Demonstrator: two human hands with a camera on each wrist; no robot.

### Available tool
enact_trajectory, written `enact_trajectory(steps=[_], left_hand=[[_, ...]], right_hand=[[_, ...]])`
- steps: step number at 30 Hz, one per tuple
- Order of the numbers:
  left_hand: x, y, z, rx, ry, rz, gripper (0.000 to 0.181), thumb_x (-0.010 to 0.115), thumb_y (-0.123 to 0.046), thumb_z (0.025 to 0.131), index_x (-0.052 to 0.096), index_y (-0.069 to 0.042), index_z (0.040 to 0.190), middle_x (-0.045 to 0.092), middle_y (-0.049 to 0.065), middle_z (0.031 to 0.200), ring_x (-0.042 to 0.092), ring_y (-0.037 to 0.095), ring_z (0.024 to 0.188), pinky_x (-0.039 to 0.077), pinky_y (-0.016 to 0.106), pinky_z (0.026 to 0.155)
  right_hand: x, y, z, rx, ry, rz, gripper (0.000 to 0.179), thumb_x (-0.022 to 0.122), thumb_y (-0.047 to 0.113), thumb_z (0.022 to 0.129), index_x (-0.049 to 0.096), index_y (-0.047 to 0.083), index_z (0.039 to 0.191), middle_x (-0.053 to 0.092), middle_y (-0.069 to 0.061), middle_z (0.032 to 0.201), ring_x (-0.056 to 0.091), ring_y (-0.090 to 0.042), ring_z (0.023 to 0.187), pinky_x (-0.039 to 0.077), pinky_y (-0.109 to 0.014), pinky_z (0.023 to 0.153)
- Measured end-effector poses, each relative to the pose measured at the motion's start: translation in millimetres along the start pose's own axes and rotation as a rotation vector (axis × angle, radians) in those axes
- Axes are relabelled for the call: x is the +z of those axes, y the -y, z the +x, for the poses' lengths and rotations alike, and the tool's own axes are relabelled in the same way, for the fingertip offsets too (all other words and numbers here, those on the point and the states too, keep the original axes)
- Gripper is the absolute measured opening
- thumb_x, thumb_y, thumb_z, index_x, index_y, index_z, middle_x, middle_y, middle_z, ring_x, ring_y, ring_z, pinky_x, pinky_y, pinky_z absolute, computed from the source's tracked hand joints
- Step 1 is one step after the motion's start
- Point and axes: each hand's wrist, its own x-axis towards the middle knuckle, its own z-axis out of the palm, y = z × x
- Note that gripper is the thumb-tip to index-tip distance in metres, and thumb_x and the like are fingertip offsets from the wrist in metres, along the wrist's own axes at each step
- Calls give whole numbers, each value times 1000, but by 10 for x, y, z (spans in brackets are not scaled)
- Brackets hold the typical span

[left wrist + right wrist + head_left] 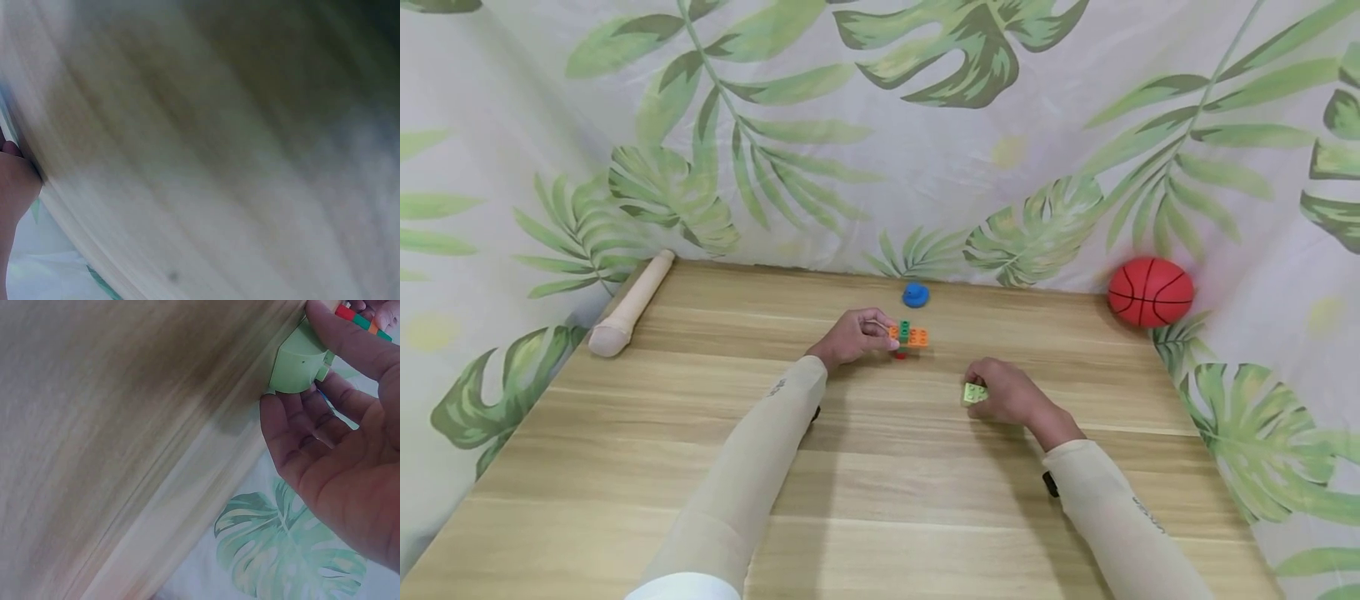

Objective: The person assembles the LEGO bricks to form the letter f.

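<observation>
My left hand point(852, 337) pinches a small stack of toy building bricks point(917, 337) near the middle of the table. Orange and green bricks show on top of it, with red underneath. To the right and closer to me, my right hand point(1011, 392) grips a light green toy brick point(973, 393) between thumb and fingers. Studs face up on this brick in the head view, while the right wrist view shows its curved, smooth side point(297, 369). The two hands are apart. In the left wrist view only part of the left hand point(17, 187) appears, its fingertips out of frame.
A blue toy duck point(914, 295) sits behind the left hand near the table's back edge. At the back right corner is a red ball point(1150, 292) with black lines. A beige microphone-shaped object point(632, 304) lies along the left edge of the wooden table point(880, 500). Leaf-print cloth surrounds the table.
</observation>
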Motion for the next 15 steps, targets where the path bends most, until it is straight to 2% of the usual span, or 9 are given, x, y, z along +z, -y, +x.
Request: enact_trajectory(steps=[15], left_hand=[[5, -20, -21, -11, -5, 8, 34, 82, -8, 95, 69, 0, 125, 75, -10, 87, 69, 7, 85, 52, 24, 77]], right_hand=[[30, 16, 27, -29, -24, -25, 36, 89, 13, 88, 72, 6, 118, 71, -10, 112, 65, -24, 101, 54, -47, 93]])
